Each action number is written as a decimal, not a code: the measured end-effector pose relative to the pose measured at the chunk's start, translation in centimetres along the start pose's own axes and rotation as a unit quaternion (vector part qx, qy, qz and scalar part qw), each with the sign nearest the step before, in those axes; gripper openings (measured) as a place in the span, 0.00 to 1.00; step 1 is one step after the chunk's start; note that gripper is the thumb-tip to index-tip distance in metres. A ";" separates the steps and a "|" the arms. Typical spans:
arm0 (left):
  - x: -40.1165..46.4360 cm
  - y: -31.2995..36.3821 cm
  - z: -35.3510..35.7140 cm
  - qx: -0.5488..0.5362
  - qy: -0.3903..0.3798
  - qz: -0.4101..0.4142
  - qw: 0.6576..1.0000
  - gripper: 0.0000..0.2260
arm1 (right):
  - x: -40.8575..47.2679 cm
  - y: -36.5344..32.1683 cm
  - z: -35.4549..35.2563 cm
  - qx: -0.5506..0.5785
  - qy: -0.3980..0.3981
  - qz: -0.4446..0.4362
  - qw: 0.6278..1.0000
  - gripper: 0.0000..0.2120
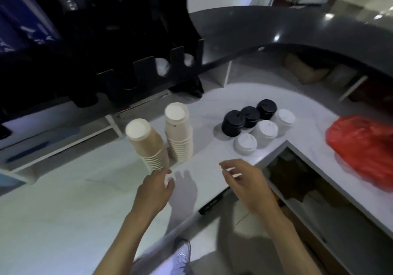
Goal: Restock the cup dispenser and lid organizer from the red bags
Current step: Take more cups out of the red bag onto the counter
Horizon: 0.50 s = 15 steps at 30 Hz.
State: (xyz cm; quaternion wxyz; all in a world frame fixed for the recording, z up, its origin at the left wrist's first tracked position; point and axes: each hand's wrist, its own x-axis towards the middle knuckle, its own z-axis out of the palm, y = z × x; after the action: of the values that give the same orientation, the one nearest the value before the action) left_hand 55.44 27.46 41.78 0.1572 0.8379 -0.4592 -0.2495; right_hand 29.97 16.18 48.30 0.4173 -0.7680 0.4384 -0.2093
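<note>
Hovering just above the white counter (74, 200), both hands are empty with fingers loosely spread: the left hand (156, 191) sits just short of the base of the tan cup stack (146, 144), while the right hand (244, 181) hangs near the counter's edge, farther from any stack. The cups stand upside down, so each stack's long axis runs straight up; the taller white cup stack (178, 132) stands just behind and right of the tan one. Beyond the right hand, stacks of black lids (248, 118) and white lids (264, 133) cluster together, with a red bag (361, 149) well off to the right. The black organizer (148, 47) lies ahead and up-left, so the left hand is likely nearest for lifting cups.
</note>
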 end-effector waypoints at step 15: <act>-5.5 30.6 16.1 0.174 0.018 0.390 0.904 0.19 | -19.4 19.1 -23.5 -0.212 0.173 0.157 0.949 0.09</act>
State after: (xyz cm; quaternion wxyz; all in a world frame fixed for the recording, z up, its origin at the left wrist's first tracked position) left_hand 22.75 15.35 45.09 0.1017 0.6099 -0.7829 -0.0693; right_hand -5.92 16.79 46.68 0.1901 -0.7122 0.6533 -0.1726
